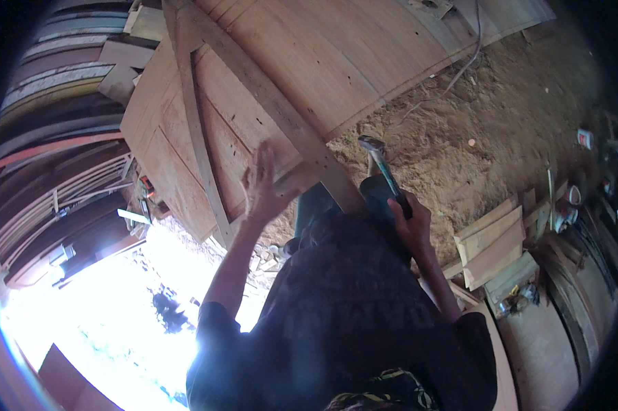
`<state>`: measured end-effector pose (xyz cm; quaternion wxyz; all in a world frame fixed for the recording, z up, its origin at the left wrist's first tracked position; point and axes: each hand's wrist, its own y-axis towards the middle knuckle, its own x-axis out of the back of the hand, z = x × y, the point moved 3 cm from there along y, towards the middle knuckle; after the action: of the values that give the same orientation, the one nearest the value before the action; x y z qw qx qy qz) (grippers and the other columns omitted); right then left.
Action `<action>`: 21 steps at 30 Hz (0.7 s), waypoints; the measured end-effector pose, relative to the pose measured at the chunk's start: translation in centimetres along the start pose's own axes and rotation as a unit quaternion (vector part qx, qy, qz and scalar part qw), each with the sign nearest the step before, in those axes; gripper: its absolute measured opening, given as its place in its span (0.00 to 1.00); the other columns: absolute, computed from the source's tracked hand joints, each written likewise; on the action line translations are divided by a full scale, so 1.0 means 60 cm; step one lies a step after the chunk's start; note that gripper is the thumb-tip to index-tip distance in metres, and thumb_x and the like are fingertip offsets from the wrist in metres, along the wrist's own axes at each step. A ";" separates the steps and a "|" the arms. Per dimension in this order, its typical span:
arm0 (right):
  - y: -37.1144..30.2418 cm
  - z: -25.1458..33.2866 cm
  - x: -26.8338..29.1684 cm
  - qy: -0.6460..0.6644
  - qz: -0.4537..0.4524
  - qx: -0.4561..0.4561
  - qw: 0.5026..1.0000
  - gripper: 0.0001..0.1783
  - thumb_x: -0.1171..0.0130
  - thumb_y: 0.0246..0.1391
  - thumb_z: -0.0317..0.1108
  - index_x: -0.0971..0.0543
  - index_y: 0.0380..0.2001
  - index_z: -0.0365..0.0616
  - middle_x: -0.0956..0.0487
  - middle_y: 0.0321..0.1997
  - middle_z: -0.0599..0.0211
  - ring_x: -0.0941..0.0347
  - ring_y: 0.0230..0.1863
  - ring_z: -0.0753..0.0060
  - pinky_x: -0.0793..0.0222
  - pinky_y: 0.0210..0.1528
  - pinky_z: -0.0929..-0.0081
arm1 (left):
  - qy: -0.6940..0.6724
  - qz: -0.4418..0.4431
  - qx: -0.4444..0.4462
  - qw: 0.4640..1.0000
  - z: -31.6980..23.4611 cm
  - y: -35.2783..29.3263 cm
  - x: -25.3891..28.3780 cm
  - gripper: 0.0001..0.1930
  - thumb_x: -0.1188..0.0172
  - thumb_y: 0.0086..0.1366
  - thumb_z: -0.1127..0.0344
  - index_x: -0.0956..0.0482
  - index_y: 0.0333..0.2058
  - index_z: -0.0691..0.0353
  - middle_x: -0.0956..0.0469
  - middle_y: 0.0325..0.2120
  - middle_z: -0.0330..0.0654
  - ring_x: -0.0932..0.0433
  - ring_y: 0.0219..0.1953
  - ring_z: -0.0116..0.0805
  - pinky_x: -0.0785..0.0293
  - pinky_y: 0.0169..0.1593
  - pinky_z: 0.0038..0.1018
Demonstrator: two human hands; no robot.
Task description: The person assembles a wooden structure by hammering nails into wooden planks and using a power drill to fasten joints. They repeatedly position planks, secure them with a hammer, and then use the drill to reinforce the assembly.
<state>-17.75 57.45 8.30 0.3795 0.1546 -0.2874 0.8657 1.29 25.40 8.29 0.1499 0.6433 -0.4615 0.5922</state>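
Note:
My right hand [413, 222] is wrapped round the dark grip of a hammer [388, 175], whose metal head points away from me over the sandy ground. To its left, my left hand [264, 192] is raised with fingers spread and holds nothing. It hovers over or beside a large reddish-brown wooden panel [237, 133]; whether it touches the wood I cannot tell. A long wooden beam [268, 96] crosses the panel diagonally, its near end reaching my legs. A thinner wooden strip [198, 130] meets the beam at the far end and runs toward me on the left.
Sandy ground [487, 123] lies to the right, with a thin cable [463, 68] across it. Stacked boards [62, 75] fill the far left. Wood offcuts [490, 243] and larger panels [538, 349] are at the right. Glare washes out the lower left.

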 end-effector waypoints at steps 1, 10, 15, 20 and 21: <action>0.008 -0.003 0.004 0.004 0.001 0.044 0.999 0.20 0.31 0.67 0.40 0.17 0.53 0.37 0.14 0.36 0.50 0.15 0.34 0.56 0.22 0.39 0.64 | 0.001 -0.030 0.001 1.000 -0.016 -0.006 -0.012 0.66 0.19 0.53 0.44 0.54 0.80 0.60 0.55 0.82 0.52 0.53 0.82 0.54 0.54 0.79 0.54; 0.061 0.081 0.012 -0.005 0.144 0.243 0.959 0.22 0.34 0.67 0.33 0.20 0.62 0.39 0.14 0.51 0.46 0.13 0.47 0.47 0.19 0.47 0.59 | 0.069 -0.163 0.019 0.984 -0.017 -0.017 -0.086 0.57 0.26 0.55 0.61 0.51 0.79 0.59 0.50 0.81 0.52 0.50 0.82 0.54 0.54 0.79 0.50; 0.050 0.119 -0.022 -0.003 0.172 0.252 0.952 0.18 0.36 0.70 0.34 0.21 0.59 0.39 0.14 0.45 0.47 0.14 0.39 0.44 0.20 0.40 0.57 | 0.061 -0.159 0.024 0.985 -0.023 -0.022 -0.080 0.46 0.38 0.64 0.66 0.47 0.79 0.58 0.47 0.80 0.50 0.49 0.82 0.51 0.54 0.79 0.51; 0.091 0.076 -0.071 -0.055 0.091 0.262 0.959 0.15 0.40 0.73 0.40 0.23 0.51 0.40 0.15 0.40 0.44 0.17 0.38 0.35 0.22 0.38 0.48 | -0.026 -0.185 0.042 0.982 -0.040 -0.026 -0.062 0.50 0.34 0.59 0.71 0.46 0.79 0.53 0.49 0.81 0.45 0.50 0.82 0.46 0.53 0.79 0.50; 0.097 0.099 -0.070 -0.062 0.109 0.245 0.961 0.14 0.42 0.74 0.40 0.24 0.49 0.41 0.15 0.35 0.46 0.16 0.37 0.37 0.23 0.36 0.48 | -0.026 -0.194 0.046 0.980 -0.033 -0.029 -0.067 0.51 0.32 0.58 0.71 0.46 0.79 0.52 0.49 0.81 0.44 0.50 0.82 0.45 0.53 0.79 0.50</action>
<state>-19.01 48.23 8.68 0.2147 0.2644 -0.1044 0.9344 1.95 29.46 5.76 0.2200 0.7419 -0.3047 0.5553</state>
